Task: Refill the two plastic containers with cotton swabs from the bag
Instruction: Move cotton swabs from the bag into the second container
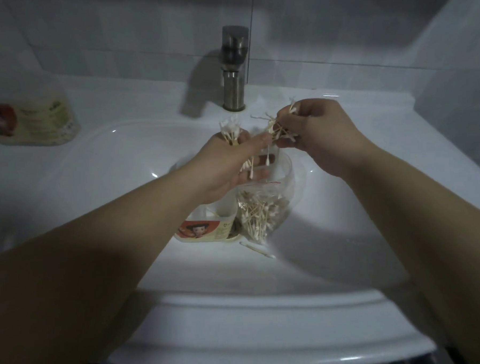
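- Cotton swabs (229, 131) stand in a bunch gripped by the left hand (227, 168) above the sink (267, 300) basin.
- The right hand (317, 133) pinches a tangled bunch just beside it.
- The clear bag (265, 211) lies in the basin below the hands, partly filled with cotton swabs.
- A labelled container (207, 225) touches the bag's left side, its contents hidden.
- A second container (35, 120) lies on the left ledge, well apart, its contents blurred.

Faucet (234, 70) behind sink basin (333, 232), centre. First plastic container (32, 120) on bench (112, 105), far left. Second plastic container (207, 225) in basin, bag (265, 211) touching its right. Loose swab (257, 249) before bag. Left hand (232, 165), right hand (314, 133) above them, each gripping swab bunch (280, 126).
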The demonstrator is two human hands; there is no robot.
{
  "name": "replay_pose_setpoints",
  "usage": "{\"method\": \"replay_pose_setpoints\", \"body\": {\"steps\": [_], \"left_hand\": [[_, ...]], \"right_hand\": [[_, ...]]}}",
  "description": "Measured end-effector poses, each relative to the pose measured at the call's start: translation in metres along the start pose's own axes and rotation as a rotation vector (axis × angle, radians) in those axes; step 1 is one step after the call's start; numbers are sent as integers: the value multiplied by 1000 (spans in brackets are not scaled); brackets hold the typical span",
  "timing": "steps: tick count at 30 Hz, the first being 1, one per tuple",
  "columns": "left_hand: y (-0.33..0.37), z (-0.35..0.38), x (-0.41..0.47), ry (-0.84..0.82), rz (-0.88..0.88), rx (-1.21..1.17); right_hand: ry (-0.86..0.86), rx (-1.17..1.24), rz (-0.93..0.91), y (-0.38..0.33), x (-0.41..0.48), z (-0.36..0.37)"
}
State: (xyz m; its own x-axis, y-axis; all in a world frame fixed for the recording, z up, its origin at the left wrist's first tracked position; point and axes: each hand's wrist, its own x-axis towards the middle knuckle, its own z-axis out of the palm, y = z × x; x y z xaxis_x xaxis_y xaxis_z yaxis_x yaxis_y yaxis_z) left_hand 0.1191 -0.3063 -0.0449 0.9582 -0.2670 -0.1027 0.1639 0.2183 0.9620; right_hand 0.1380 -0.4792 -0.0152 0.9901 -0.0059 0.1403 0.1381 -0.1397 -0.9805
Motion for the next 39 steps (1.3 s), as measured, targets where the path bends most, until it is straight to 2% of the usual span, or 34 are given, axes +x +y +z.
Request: {"method": "replay_pose_setpoints", "body": {"steps": [6, 11, 17, 24, 26, 31, 33, 37, 39], "left_hand": [[-5, -4, 4, 12, 18, 61], [-6, -8, 7, 3, 24, 107], [-6, -10, 5, 38, -10, 268], [-5, -10, 12, 194, -17, 334], [-5, -10, 13, 221, 11, 311], [-4, -15, 16, 287, 210, 523], [-3, -15, 16, 267, 230, 512], [-6, -13, 12, 135, 154, 481], [-9, -13, 15, 148, 137, 406]], "right_hand": [[-54, -12, 2, 3, -3, 7], [-9, -26, -2, 1, 0, 0], [22, -92, -30, 0, 3, -11], [2, -143, -28, 1, 4, -14], [-9, -204, -34, 2, 3, -13], [-72, -492, -99, 0, -3, -10], [-117, -545, -128, -1, -7, -7], [-203, -539, -163, 0, -12, 0], [-215, -540, -159, 1, -12, 1]]}}
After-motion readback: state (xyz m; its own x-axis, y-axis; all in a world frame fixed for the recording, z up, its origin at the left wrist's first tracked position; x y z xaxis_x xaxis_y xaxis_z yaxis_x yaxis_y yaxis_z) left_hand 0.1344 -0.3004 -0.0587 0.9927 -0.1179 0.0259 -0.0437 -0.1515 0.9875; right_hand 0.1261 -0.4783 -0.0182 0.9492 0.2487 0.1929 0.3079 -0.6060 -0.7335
